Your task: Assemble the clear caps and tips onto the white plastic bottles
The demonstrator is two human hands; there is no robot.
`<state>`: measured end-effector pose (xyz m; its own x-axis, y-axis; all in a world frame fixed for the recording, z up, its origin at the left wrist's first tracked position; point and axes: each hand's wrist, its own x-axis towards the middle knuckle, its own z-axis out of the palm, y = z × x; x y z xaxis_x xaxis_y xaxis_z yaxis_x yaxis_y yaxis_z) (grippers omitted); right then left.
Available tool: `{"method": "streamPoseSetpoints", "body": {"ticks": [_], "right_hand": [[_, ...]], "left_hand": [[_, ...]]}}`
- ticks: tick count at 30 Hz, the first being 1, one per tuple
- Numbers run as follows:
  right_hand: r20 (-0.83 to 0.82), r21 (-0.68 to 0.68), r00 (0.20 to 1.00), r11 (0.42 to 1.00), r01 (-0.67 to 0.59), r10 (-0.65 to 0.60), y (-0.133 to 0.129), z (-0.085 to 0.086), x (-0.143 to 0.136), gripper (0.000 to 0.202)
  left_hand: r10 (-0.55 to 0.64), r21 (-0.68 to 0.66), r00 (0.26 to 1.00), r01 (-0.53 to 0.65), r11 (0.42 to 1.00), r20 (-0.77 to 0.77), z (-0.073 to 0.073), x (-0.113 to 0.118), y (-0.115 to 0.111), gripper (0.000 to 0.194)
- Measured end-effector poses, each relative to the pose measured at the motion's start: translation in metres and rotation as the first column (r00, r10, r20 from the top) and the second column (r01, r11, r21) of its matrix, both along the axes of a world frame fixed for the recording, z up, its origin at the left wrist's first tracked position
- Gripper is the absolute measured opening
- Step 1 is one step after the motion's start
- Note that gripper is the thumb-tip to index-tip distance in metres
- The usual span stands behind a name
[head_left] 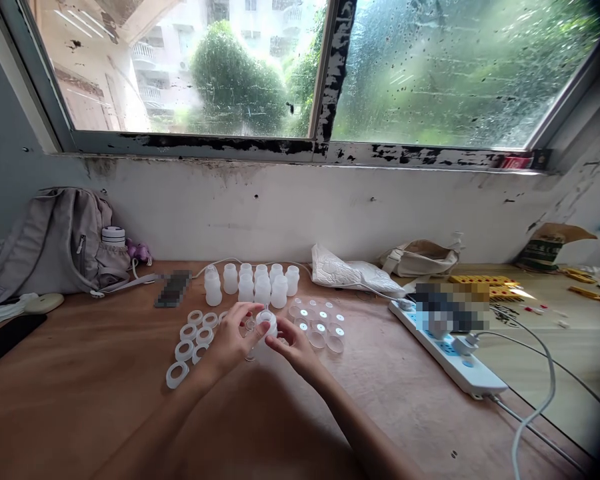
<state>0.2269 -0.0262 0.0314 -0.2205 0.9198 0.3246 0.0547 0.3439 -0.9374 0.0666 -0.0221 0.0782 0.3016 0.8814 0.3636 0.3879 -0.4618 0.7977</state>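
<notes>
A small translucent white bottle (267, 323) is held between my two hands at the middle of the table. My left hand (237, 333) has its fingers round the bottle's left side. From the right, my right hand (295, 343) pinches it with thumb and fingers. Clear pieces lie partly hidden by my left hand. White rings (177, 375) are laid out in rows to the left. Several white bottles (246, 288) stand behind my hands. Clear discs (335, 343), some with small white centres, lie to the right.
A white power strip (450, 353) with plugs and cables runs along the right side. Near the wall are a plastic package (340, 270) and a beige pouch (420, 259). At the left are a grey backpack (60, 240) and a blurred dark flat object (173, 289).
</notes>
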Motion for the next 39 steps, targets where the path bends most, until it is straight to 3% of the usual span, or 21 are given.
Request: {"method": "streamPoseSetpoints", "body": {"ticks": [5,8,14,19,23,27,29,32,36,39], "right_hand": [[0.058,0.028,0.998,1.000,0.009,-0.010,-0.001,-0.003,0.000,0.040],[0.025,0.024,0.996,0.996,0.083,-0.083,0.002,-0.004,0.004,0.042],[-0.047,-0.018,0.967,0.968,0.249,-0.249,0.008,-0.007,0.016,0.030],[-0.047,-0.007,0.956,0.957,0.289,-0.289,0.010,-0.009,0.021,0.028],[-0.003,0.028,0.953,0.953,0.302,-0.302,0.007,-0.009,0.018,0.025],[0.134,0.106,0.920,0.928,0.356,-0.368,0.004,-0.006,0.020,0.020],[0.188,0.191,0.865,0.882,0.432,-0.464,0.005,-0.004,0.027,0.017],[0.325,0.283,0.740,0.807,0.519,-0.589,0.009,-0.003,0.044,0.016],[0.604,0.280,0.546,0.796,0.537,-0.581,0.015,-0.010,0.062,0.020],[0.711,0.282,0.467,0.821,0.497,-0.526,0.018,-0.018,0.064,0.025]], "left_hand": [[0.047,0.062,0.998,-0.043,0.997,-0.051,0.010,0.004,0.012,0.023],[0.083,0.093,0.996,-0.078,0.993,-0.046,0.022,-0.004,0.025,0.025],[0.253,0.204,0.945,-0.211,0.956,-0.208,0.046,-0.032,0.078,0.026],[0.397,0.306,0.862,-0.304,0.902,-0.314,0.037,-0.038,0.115,0.023],[0.450,0.328,0.836,-0.349,0.878,-0.314,0.027,-0.036,0.124,0.022],[0.498,0.410,0.824,-0.370,0.834,-0.270,0.027,-0.036,0.111,0.020],[0.496,0.467,0.843,-0.361,0.808,-0.207,0.029,-0.036,0.095,0.020],[0.420,0.451,0.897,-0.321,0.833,-0.137,0.028,-0.037,0.063,0.021],[0.364,0.360,0.918,-0.290,0.887,-0.158,0.005,-0.037,0.025,0.022],[0.332,0.367,0.924,-0.247,0.897,-0.188,-0.020,-0.037,0.011,0.019]]}}
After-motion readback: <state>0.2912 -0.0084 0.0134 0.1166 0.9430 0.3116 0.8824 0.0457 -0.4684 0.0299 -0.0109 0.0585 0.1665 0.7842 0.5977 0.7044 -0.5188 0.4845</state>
